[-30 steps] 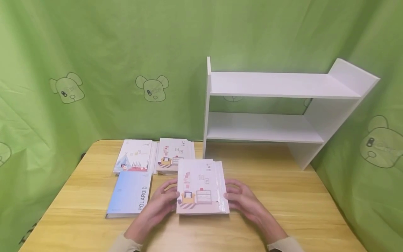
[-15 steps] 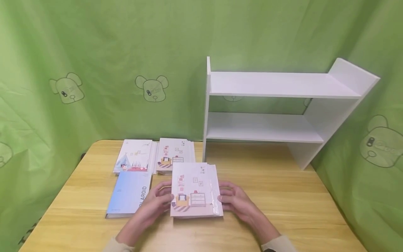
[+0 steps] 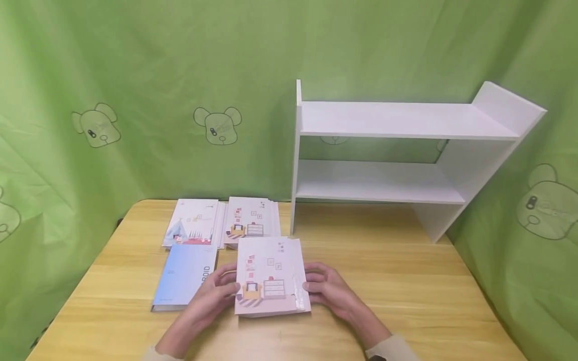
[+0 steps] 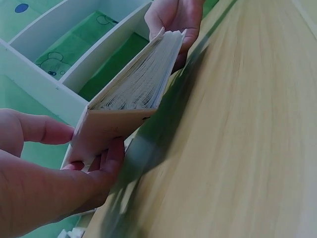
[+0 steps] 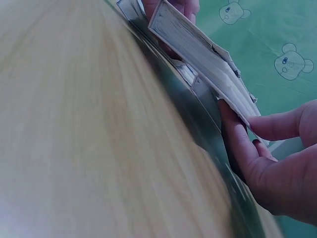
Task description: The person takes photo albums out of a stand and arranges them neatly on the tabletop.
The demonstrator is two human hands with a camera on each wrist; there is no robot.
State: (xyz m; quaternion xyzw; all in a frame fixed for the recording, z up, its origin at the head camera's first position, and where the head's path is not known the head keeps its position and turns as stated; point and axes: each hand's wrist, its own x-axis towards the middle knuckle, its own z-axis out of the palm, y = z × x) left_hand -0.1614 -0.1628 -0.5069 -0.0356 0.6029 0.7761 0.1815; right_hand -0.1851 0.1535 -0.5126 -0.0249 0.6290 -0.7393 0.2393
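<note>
A pale pink book (image 3: 270, 277) with furniture drawings on its cover is held between both hands just above the wooden table (image 3: 406, 291). My left hand (image 3: 215, 293) grips its left edge, thumb on top and fingers under it (image 4: 94, 163). My right hand (image 3: 326, 290) grips the right edge, where clear wrap (image 3: 298, 296) is torn. In the wrist views the book (image 4: 138, 94) (image 5: 208, 54) is tilted, its page edges showing.
A blue book marked POLAROID (image 3: 186, 277) lies left of my hands. Behind it lie a tent-cover book (image 3: 191, 228) and another furniture-cover book (image 3: 250, 223). A white two-tier shelf (image 3: 397, 155) stands at the back right. Green cloth surrounds the table.
Both hands have carried the pink book a little to the left and towards me. The other books and the shelf have not moved.
</note>
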